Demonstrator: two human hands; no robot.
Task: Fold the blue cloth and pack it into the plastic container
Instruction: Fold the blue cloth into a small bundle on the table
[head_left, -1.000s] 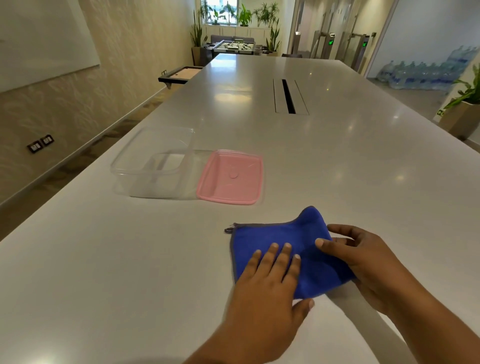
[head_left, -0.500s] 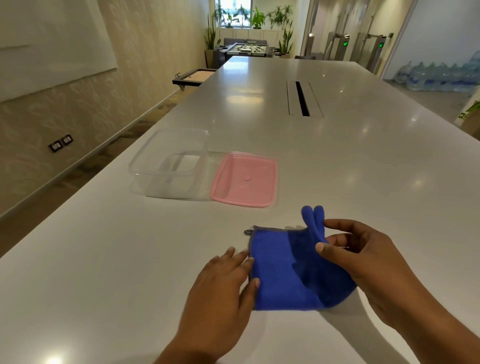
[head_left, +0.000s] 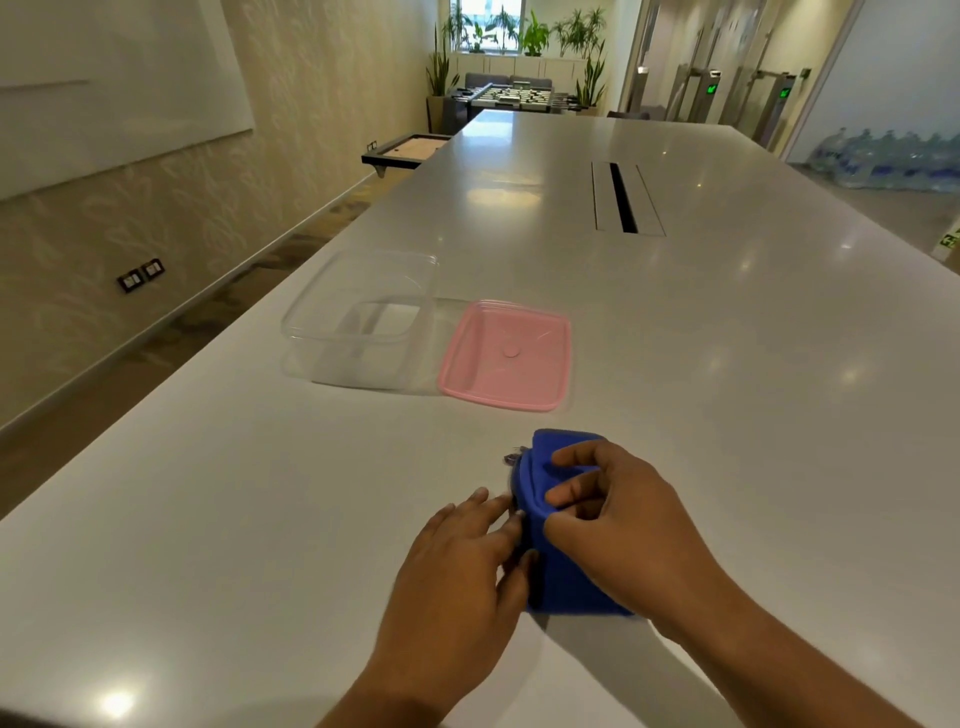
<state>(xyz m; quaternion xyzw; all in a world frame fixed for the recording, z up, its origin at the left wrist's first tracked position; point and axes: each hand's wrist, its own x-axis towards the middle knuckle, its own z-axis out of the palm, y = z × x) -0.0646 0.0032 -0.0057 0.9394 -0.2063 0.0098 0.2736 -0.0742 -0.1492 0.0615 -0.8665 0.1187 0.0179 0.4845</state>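
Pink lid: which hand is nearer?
Right. The right hand is on the cloth just below the pink lid; the left hand sits lower-left, farther away.

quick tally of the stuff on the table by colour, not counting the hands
blue: 1, the cloth
clear: 1, the plastic container
pink: 1, the lid
total: 3
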